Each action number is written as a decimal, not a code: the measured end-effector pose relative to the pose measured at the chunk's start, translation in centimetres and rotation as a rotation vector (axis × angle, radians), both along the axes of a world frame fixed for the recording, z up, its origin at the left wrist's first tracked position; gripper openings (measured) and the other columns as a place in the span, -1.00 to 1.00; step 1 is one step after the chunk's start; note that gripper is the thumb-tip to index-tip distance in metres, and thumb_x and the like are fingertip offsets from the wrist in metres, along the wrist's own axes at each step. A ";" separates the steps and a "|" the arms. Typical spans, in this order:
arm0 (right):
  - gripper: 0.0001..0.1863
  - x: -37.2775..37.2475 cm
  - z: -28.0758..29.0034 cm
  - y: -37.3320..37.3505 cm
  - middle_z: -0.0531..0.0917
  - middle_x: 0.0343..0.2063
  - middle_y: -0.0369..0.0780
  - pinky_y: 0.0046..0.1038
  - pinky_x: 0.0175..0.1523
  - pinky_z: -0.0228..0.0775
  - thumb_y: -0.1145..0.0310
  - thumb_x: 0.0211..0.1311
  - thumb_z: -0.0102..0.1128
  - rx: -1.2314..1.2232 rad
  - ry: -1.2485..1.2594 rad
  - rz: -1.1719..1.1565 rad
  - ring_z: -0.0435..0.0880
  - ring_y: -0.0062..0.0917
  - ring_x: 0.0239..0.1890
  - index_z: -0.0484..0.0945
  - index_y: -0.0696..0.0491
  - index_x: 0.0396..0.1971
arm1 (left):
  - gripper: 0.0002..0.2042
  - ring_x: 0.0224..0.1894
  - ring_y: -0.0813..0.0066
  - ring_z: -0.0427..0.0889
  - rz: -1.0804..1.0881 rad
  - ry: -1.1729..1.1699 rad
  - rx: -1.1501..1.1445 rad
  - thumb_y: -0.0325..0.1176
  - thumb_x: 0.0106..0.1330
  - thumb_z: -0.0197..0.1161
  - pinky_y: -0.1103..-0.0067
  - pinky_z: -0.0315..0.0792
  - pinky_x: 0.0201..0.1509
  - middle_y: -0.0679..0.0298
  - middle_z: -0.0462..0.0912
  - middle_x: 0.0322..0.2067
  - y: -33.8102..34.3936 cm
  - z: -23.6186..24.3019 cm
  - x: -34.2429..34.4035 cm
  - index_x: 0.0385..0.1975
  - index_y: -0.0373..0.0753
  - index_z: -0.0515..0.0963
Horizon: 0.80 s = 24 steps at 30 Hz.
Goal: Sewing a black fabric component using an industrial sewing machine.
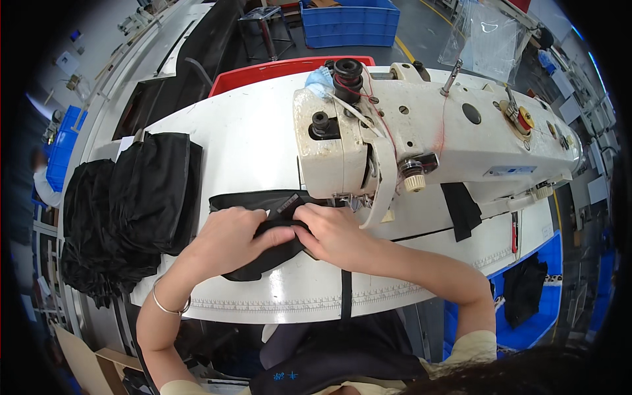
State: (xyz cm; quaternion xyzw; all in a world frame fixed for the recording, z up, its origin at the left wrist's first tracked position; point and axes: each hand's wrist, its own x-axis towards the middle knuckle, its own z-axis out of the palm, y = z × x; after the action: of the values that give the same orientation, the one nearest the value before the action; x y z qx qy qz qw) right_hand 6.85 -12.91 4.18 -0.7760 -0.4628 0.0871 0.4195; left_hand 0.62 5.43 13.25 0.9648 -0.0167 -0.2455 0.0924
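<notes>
A piece of black fabric (pixel 253 199) lies on the white sewing table, its right end at the needle area of a white sewing machine (pixel 421 125). My left hand (pixel 230 238) grips the fabric's near side, thumb pointing right. Beside it my right hand (pixel 334 236) pinches the same fabric close to the presser foot (pixel 349 201). Between the hands a small dark label (pixel 288 204) with light marks rests on the cloth. A narrow black strip (pixel 346 296) hangs over the table's near edge below my right hand. The fingertips are partly hidden in the folds.
Stacked black fabric pieces (pixel 155 184) lie at the left. A black cloth piece (pixel 462 210) sits under the machine arm, with a red-handled tool (pixel 514 230) farther right. A blue crate (pixel 536 309) holds black cloth at the lower right. Behind the table are a red bin (pixel 263 71) and blue crate (pixel 349 25).
</notes>
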 end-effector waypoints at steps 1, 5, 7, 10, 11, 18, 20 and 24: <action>-0.82 0.0 0.2 0.1 0.51 -0.46 -0.13 -0.28 -0.36 0.39 0.45 0.13 0.13 -0.017 -0.034 -0.004 0.55 -0.18 -0.47 0.47 0.20 -0.29 | -0.52 -0.45 0.10 0.54 0.025 -0.153 -0.100 0.00 0.28 0.10 0.40 0.41 -0.35 0.02 0.53 -0.60 0.1 -0.2 -0.1 -0.62 -0.38 0.49; -0.81 -0.3 0.6 0.4 0.51 -0.41 -0.11 -0.28 -0.37 0.39 0.45 0.12 0.15 0.055 -0.024 -0.012 0.56 -0.20 -0.42 0.48 0.20 -0.28 | -0.64 -0.44 0.13 0.43 0.062 -0.350 -0.262 -0.22 0.37 0.02 0.39 0.34 -0.25 0.06 0.48 -0.55 0.3 -0.6 -0.3 -0.53 -0.40 0.51; -0.80 -0.2 0.7 0.6 0.50 -0.36 -0.12 -0.29 -0.34 0.39 0.45 0.11 0.16 0.122 0.027 -0.052 0.55 -0.23 -0.38 0.50 0.20 -0.27 | -0.71 -0.43 0.14 0.43 0.066 -0.381 -0.291 -0.28 0.35 0.07 0.40 0.35 -0.23 0.08 0.49 -0.49 0.2 -0.8 -0.4 -0.50 -0.39 0.52; -0.77 0.1 0.7 0.7 0.49 -0.32 -0.14 -0.30 -0.29 0.40 0.45 0.11 0.17 0.158 0.230 0.025 0.54 -0.28 -0.37 0.47 0.19 -0.23 | -0.88 -0.39 0.20 0.44 0.180 -0.414 -0.541 -0.49 0.22 0.18 0.47 0.35 -0.28 0.14 0.46 -0.43 -0.3 -1.3 -1.1 -0.46 -0.43 0.48; -0.77 0.1 0.7 0.7 0.49 -0.32 -0.14 -0.30 -0.29 0.40 0.45 0.11 0.17 0.196 0.206 0.032 0.54 -0.28 -0.37 0.47 0.19 -0.23 | -0.94 -0.37 0.20 0.46 0.089 -0.534 -0.513 -0.53 0.17 0.19 0.47 0.37 -0.26 0.12 0.48 -0.41 -0.5 -1.5 -1.4 -0.45 -0.39 0.50; -0.56 -4.4 1.7 -3.3 0.33 -0.06 0.03 -0.28 0.09 0.29 0.41 0.04 0.23 0.120 -0.374 -0.102 0.37 -0.11 0.02 0.40 0.29 -0.08 | -0.71 -0.29 0.23 0.48 -0.293 -0.865 -0.174 -0.59 -0.14 0.18 0.44 0.40 -0.21 0.16 0.46 -0.38 -2.8 -3.0 -2.4 -0.32 -0.37 0.46; -0.50 -5.3 1.5 -4.1 0.35 -0.07 0.07 -0.23 0.09 0.28 0.36 0.01 0.26 -0.099 -0.448 0.024 0.38 -0.07 -0.01 0.39 0.34 -0.08 | -0.68 -0.31 0.14 0.45 -0.233 -0.832 -0.237 -0.69 -0.16 0.11 0.41 0.38 -0.22 0.12 0.43 -0.40 -3.8 -3.4 -2.2 -0.31 -0.39 0.45; -0.49 -3.7 0.3 -1.0 0.39 -0.02 0.03 -0.17 0.12 0.24 0.27 0.00 0.26 -0.355 -0.319 0.193 0.41 -0.15 0.00 0.45 0.20 -0.03 | -0.70 -0.32 0.15 0.47 -0.154 -0.687 -0.277 -0.55 -0.11 0.20 0.41 0.42 -0.31 0.11 0.41 -0.44 -6.2 -5.0 -0.9 -0.29 -0.35 0.48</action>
State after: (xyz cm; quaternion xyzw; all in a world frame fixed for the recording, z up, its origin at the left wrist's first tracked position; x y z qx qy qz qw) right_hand 3.13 -13.90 4.49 -0.7937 -0.5725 0.0829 0.1882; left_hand -0.29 -0.75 8.21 0.9652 -0.1521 0.0907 0.1923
